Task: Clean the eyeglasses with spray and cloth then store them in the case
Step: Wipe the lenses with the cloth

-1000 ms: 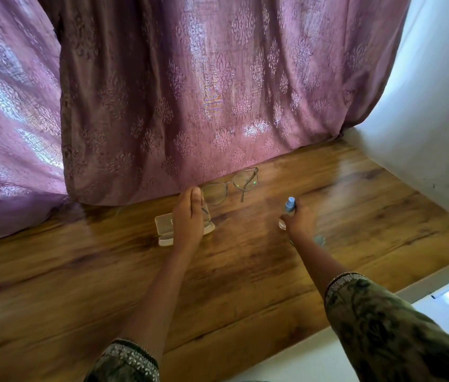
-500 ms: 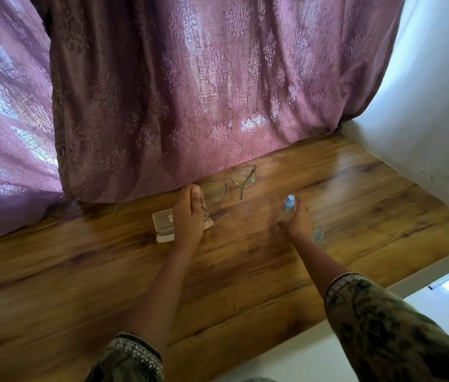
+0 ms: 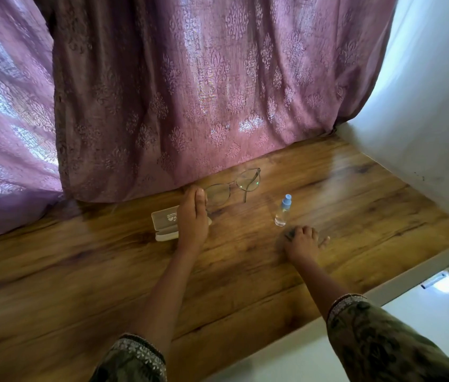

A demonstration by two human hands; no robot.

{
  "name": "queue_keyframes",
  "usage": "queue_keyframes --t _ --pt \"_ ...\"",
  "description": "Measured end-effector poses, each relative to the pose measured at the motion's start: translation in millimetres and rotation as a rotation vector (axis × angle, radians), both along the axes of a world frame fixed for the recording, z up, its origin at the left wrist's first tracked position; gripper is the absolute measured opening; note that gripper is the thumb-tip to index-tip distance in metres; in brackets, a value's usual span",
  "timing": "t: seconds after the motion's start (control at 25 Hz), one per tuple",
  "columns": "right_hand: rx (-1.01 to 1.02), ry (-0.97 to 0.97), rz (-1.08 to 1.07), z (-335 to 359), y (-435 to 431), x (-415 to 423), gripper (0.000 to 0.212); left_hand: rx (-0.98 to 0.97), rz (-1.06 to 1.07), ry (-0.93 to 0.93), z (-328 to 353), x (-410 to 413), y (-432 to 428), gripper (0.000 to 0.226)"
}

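Observation:
Thin-framed eyeglasses (image 3: 234,186) lie unfolded on the wooden table (image 3: 80,271), close to the curtain. A beige eyeglass case (image 3: 164,224) lies closed to their front left. My left hand (image 3: 194,216) rests flat over the case's right end, fingers straight, fingertips next to the left lens. A small clear spray bottle (image 3: 282,212) with a blue cap stands by itself to the right. Just in front of it my right hand (image 3: 302,242) is down on a small grey cloth (image 3: 289,234), fingers bent over it. Most of the cloth is hidden under the hand.
A purple patterned curtain (image 3: 190,106) hangs down onto the table's back edge. A white wall (image 3: 424,119) borders the table on the right. The table's front edge (image 3: 273,346) runs diagonally at the lower right.
My right hand has let go of the spray bottle and moved back toward me onto the cloth. The bottle now stands free. My left hand has stayed on the case.

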State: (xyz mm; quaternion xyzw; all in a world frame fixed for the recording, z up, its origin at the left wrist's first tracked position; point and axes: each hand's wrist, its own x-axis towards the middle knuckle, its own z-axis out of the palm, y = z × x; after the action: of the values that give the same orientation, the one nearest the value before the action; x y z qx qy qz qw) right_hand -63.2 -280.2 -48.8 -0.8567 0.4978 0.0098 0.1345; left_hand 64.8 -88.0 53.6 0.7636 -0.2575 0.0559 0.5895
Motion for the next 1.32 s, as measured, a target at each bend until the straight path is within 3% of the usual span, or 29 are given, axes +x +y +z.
queue_keyframes --t 0.24,0.32,0.56,0.8,0.92,1.08,1.32 --pt "-0.236 0.041 0.072 -3.3 6.9 -17.9 0.032 -0.028 0.003 0.020 1.4 -4.4 11.9 0.031" --pt "-0.232 -0.033 0.054 -3.7 8.8 -22.7 0.021 -0.024 -0.002 0.026 1.6 -7.4 16.2 0.031" --pt "0.006 -0.619 0.146 32.4 56.1 -19.5 0.015 -0.029 0.005 0.002 -0.7 -14.2 26.1 0.033" --pt "-0.001 -1.094 0.439 105.7 127.5 -15.7 0.019 -0.079 0.009 -0.030 5.2 -21.4 44.8 0.030" --pt "-0.023 -1.225 0.528 137.8 155.8 -13.4 0.012 -0.101 0.010 -0.060 3.1 -24.1 52.5 0.030" --pt "-0.069 -1.249 0.542 158.4 166.3 4.9 0.009 -0.139 -0.011 -0.118 6.2 -31.2 60.3 0.029" --pt "-0.254 -1.087 0.520 155.3 178.2 19.9 0.007 -0.166 -0.021 -0.135 12.4 -36.6 66.2 0.030"
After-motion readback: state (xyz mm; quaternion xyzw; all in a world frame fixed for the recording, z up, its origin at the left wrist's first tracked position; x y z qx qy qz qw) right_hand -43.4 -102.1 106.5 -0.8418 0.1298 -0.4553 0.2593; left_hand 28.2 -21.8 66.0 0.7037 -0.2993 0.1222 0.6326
